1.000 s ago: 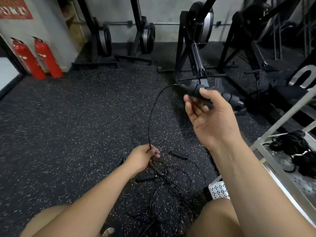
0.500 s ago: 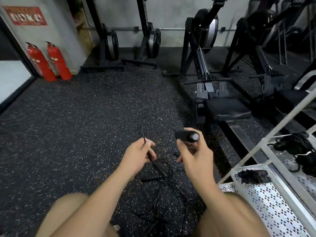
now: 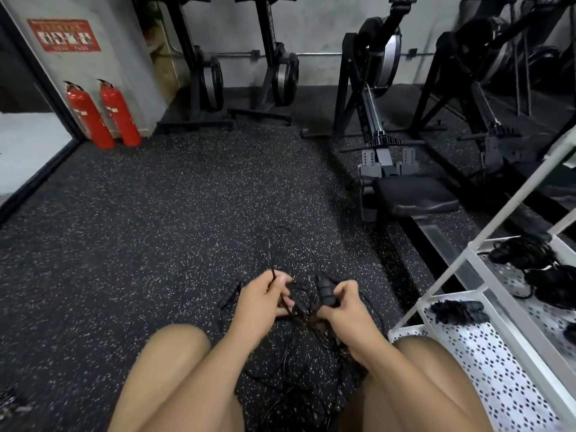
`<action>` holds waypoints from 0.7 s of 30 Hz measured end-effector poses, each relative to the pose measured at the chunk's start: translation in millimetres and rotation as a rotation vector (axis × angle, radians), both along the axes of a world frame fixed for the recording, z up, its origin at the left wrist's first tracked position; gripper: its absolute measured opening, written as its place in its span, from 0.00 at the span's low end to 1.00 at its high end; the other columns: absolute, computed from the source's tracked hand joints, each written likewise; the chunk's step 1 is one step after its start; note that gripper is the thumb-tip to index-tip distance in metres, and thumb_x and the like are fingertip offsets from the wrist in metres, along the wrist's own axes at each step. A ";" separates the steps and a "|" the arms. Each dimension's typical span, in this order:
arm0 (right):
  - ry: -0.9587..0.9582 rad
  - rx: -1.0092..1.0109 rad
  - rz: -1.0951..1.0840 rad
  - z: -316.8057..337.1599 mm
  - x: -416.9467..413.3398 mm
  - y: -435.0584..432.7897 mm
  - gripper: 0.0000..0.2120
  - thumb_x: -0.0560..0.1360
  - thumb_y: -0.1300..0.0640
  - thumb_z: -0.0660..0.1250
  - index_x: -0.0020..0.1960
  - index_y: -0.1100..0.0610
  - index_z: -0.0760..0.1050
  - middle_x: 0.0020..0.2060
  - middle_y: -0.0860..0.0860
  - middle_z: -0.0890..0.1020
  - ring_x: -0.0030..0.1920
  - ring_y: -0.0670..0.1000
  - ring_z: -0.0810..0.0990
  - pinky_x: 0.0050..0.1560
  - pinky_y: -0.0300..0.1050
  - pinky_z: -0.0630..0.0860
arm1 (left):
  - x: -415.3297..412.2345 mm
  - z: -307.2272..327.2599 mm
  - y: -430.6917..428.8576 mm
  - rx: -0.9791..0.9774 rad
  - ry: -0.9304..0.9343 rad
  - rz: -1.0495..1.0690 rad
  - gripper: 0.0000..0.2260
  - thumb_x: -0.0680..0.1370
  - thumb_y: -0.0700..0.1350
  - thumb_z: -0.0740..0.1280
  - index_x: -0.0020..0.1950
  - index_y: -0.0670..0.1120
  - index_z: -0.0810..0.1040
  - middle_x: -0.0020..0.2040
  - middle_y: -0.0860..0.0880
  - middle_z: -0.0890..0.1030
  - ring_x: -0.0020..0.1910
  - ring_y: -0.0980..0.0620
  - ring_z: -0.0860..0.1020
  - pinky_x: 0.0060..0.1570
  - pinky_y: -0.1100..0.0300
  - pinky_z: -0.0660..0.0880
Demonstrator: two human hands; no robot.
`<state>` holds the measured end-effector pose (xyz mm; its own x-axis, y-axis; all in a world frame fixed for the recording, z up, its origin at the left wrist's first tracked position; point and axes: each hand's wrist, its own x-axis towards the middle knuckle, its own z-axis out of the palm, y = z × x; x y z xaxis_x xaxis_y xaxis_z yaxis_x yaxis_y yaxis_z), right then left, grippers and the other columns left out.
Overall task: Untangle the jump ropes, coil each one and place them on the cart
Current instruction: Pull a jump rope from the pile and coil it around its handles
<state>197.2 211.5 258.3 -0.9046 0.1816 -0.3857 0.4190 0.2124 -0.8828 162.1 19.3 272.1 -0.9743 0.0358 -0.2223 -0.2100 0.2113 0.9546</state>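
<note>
A tangle of thin black jump ropes (image 3: 299, 363) lies on the speckled floor between my knees. My right hand (image 3: 339, 310) grips a pair of black rope handles (image 3: 325, 289), held upright just above the tangle. My left hand (image 3: 265, 297) pinches a thin black cord (image 3: 270, 257) that loops up and forward from it. Another black handle (image 3: 229, 296) lies on the floor just left of my left hand. The white cart (image 3: 486, 294) stands at my right, with coiled black ropes (image 3: 523, 252) on its upper shelf and one small coil (image 3: 456, 310) on its lower shelf.
A rowing machine (image 3: 405, 198) runs along the floor ahead right, close to the cart. More rowers (image 3: 274, 73) stand against the back wall. Two red fire extinguishers (image 3: 103, 115) stand at the left by a doorway. Open rubber floor stretches ahead and left.
My right hand has come down from chest height with the handles to just above the tangle, close to my left hand. The left hand stayed low on the cord.
</note>
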 end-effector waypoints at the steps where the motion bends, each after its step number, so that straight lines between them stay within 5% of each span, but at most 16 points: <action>1: -0.029 0.005 0.013 -1.4 -3.0 0.6 0.22 0.75 0.64 0.73 0.59 0.47 0.65 0.49 0.57 0.84 0.40 0.53 0.80 0.40 0.52 0.77 | -0.9 -0.2 1.9 0.024 -0.009 0.003 0.11 0.88 0.44 0.63 0.55 0.51 0.84 0.47 0.45 0.84 0.45 0.47 0.87 0.49 0.47 0.87; 5: -0.189 -0.078 0.106 -8.8 -4.0 -7.0 0.18 0.72 0.63 0.73 0.59 0.54 0.73 0.45 0.56 0.83 0.40 0.54 0.79 0.40 0.49 0.74 | -0.4 -5.0 7.9 0.128 -0.093 -0.003 0.12 0.89 0.43 0.62 0.55 0.48 0.86 0.48 0.43 0.84 0.51 0.41 0.87 0.51 0.42 0.87; 8: -0.136 -0.070 0.128 -13.5 -0.8 -19.6 0.15 0.73 0.62 0.76 0.57 0.56 0.75 0.43 0.53 0.81 0.38 0.51 0.77 0.37 0.45 0.72 | 0.0 -8.6 11.3 0.253 -0.151 0.023 0.12 0.89 0.44 0.63 0.56 0.45 0.86 0.49 0.42 0.83 0.49 0.44 0.86 0.49 0.48 0.87; 16: 0.016 0.366 0.098 -29.4 -5.3 -22.6 0.14 0.77 0.49 0.77 0.51 0.52 0.73 0.45 0.50 0.83 0.44 0.52 0.82 0.37 0.45 0.72 | -8.1 -23.1 7.8 0.374 -0.169 0.078 0.12 0.89 0.46 0.63 0.61 0.41 0.84 0.53 0.43 0.82 0.52 0.47 0.84 0.54 0.49 0.86; 21: -0.006 -0.022 0.016 -10.7 -4.2 -14.4 0.13 0.80 0.57 0.76 0.57 0.59 0.74 0.41 0.59 0.88 0.35 0.56 0.87 0.34 0.49 0.81 | -11.3 -26.7 3.3 0.534 -0.321 0.149 0.13 0.86 0.48 0.65 0.66 0.43 0.83 0.59 0.45 0.86 0.60 0.46 0.85 0.62 0.47 0.82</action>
